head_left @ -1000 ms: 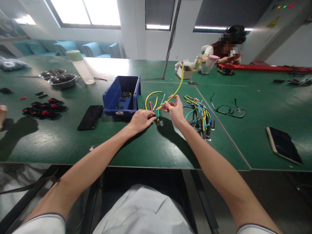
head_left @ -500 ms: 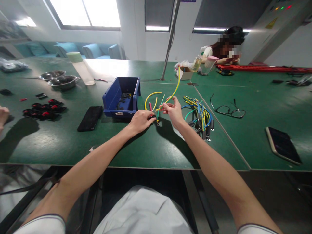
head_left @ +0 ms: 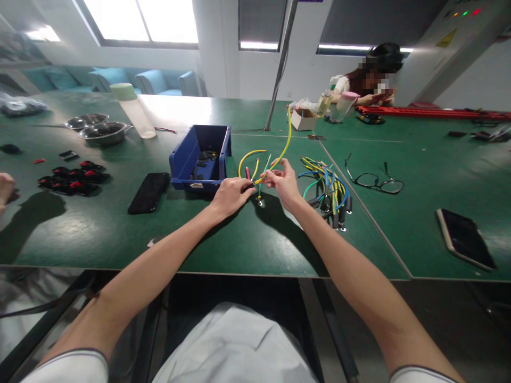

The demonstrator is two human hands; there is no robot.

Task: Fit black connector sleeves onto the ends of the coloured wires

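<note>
Between the thumb and fingers of my right hand (head_left: 282, 180) is a yellow wire (head_left: 289, 135), its long free end curving up and away. My left hand (head_left: 233, 196) is closed on a small black sleeve (head_left: 250, 185). The wire's lower end meets the sleeve at my left fingertips; how far it goes in is hidden. Just beyond my hands lie another yellow wire (head_left: 250, 155) and a red-handled piece (head_left: 247, 173). A green wire with a ring terminal (head_left: 260, 202) lies between my hands. Right of my right hand rests a bundle of yellow, blue and green wires (head_left: 329, 183) with black sleeves.
A blue bin (head_left: 217, 183) holding small black parts stands left of my hands, beside a black phone (head_left: 149, 192). Eyeglasses (head_left: 375, 181) and another phone (head_left: 465, 238) lie to the right. A metal pole (head_left: 278, 69) rises behind. Another person's hand (head_left: 5, 189) shows at far left.
My right hand has brought the yellow wire's lower end leftward against the black sleeve in my left hand. The wire's upper end has swung slightly left.
</note>
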